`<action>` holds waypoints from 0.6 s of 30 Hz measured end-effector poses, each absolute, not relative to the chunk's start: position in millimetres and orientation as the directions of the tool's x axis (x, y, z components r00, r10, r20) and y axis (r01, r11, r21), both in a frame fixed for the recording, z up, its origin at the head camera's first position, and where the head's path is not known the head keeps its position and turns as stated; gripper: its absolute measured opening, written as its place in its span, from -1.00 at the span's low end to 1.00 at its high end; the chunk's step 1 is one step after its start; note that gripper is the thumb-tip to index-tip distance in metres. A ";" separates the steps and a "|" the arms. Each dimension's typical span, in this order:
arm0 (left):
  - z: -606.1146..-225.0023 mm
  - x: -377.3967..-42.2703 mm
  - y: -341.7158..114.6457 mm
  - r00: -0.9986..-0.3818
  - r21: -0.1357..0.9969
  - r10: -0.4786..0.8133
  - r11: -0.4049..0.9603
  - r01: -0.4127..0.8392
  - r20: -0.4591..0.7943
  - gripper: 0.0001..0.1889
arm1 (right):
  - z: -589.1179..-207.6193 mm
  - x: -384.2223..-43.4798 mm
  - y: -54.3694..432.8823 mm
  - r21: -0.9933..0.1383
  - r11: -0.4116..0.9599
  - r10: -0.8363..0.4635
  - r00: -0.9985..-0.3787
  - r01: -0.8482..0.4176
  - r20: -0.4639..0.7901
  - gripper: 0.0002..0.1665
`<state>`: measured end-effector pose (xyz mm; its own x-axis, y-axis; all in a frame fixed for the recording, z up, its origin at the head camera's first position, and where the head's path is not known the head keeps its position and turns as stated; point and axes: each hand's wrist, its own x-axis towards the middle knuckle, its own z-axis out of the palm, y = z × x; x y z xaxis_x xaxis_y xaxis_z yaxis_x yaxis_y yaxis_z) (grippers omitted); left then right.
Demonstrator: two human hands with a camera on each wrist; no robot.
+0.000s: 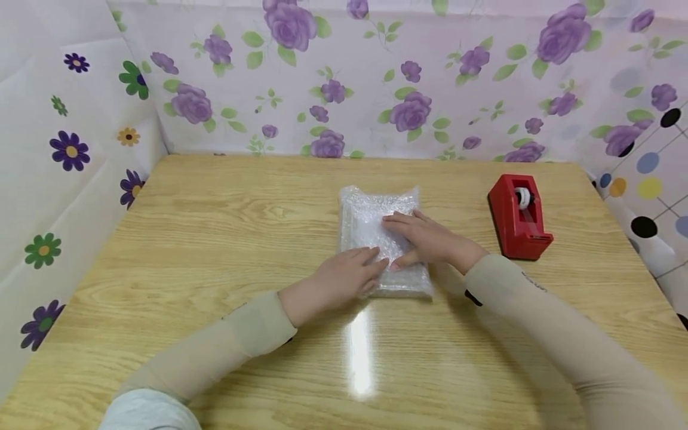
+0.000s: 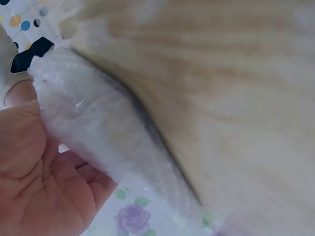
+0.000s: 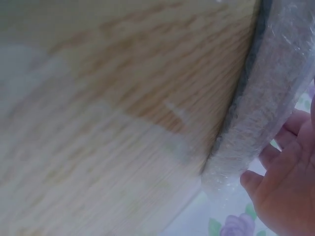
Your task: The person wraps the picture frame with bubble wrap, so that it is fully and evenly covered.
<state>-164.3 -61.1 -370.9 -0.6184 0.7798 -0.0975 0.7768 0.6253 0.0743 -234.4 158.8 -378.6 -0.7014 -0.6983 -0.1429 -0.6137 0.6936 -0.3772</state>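
A flat rectangular package in clear bubble wrap (image 1: pixel 403 285) lies on the wooden table; what is inside cannot be made out. My left hand (image 1: pixel 346 273) rests on its lower left part, fingers fairly straight. On the upper right part lies my right hand (image 1: pixel 427 237), fingers extended and thumb apart. The two hands nearly meet over the package. In the left wrist view the left palm (image 2: pixel 44 172) is beside the wrapped package (image 2: pixel 103 123). The right wrist view shows the right hand (image 3: pixel 290 182) against the wrap (image 3: pixel 251 113).
A red tape dispenser (image 1: pixel 507 221) with a small roll of tape (image 1: pixel 522 198) stands on the right of the table (image 1: pixel 242 227). Flowered cloth (image 1: pixel 365 77) hangs along the back edge, and patterned sheets border both sides.
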 end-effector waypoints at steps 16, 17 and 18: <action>-362.7 -166.0 -54.5 -0.650 0.127 0.739 0.672 0.729 -0.180 -0.50 | -374.4 -214.9 162.3 -0.169 0.743 -0.656 -0.754 -0.648 0.008 -0.04; -362.3 -165.6 -54.5 -0.649 0.125 0.737 0.673 0.729 -0.188 -0.49 | -373.3 -211.2 164.1 -0.178 0.754 -0.640 -0.768 -0.633 0.024 -0.07; -362.0 -165.3 -54.5 -0.648 0.125 0.737 0.673 0.729 -0.191 -0.50 | -371.4 -207.0 166.3 -0.190 0.769 -0.616 -0.787 -0.610 0.036 -0.11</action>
